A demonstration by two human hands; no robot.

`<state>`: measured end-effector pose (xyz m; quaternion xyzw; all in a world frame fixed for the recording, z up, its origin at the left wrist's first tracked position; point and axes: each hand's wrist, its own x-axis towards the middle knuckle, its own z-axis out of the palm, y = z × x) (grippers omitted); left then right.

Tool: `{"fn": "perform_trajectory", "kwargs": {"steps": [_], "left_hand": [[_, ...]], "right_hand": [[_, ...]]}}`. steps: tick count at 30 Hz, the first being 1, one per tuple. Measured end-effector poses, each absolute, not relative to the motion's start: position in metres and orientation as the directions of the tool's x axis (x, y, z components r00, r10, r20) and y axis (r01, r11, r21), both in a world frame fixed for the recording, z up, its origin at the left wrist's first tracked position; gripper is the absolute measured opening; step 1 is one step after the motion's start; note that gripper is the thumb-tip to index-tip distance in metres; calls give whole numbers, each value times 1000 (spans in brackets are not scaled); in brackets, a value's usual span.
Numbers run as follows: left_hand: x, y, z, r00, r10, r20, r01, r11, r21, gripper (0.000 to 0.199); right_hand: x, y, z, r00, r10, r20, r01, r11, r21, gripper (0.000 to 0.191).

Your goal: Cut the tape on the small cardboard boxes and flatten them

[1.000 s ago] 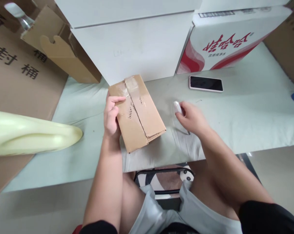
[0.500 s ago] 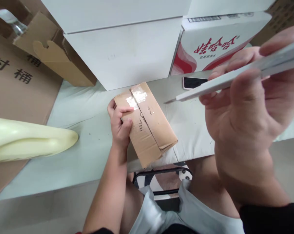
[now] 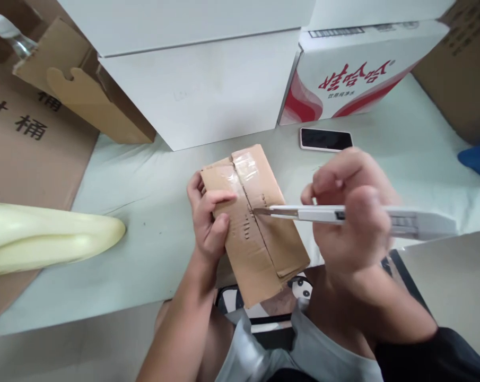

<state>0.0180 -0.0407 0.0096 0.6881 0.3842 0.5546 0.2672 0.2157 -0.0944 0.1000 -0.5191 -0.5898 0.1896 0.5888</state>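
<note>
A small cardboard box (image 3: 259, 254) with clear tape at its far end tilts over the table's front edge. My left hand (image 3: 211, 217) grips its left side, thumb and index finger on the top face. My right hand (image 3: 351, 223) is closed around a white utility knife (image 3: 407, 223) with its blade extended. The blade tip meets the seam between the box's two top flaps, near some small dark marks. Part of the knife's handle is hidden by my fingers.
Behind the box stand stacked white cartons (image 3: 208, 90) and a red-and-white carton (image 3: 343, 79). A phone (image 3: 326, 139) lies on the covered table (image 3: 144, 260). At left are a pale yellow object (image 3: 57, 236), an open cardboard carrier (image 3: 100, 101) and a clear bottle (image 3: 12, 34).
My right hand has come down and left, bringing the knife blade from the air onto the box's seam. The box, in my left hand, has shifted slightly right and towards me.
</note>
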Motion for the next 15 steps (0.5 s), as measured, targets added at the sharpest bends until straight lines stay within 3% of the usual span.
{"fn": "perform_trajectory", "kwargs": {"steps": [4,6,9,15], "left_hand": [[18,-38,5,118,845,522,210,-535,818,50],[19,-35,2,114,862,494,193,-507,840,55],[20,-30,-4,95,884,457,176,-467,867,56],[18,-26,-15,113,867,485,140,-498,856,50]], "right_hand": [[211,-105,109,280,790,546,496,367,-787,65],[208,-105,109,208,794,571,531,399,-747,54],[203,-95,102,69,832,550,506,446,-739,21],[199,-77,86,47,909,414,433,355,-828,21]]}}
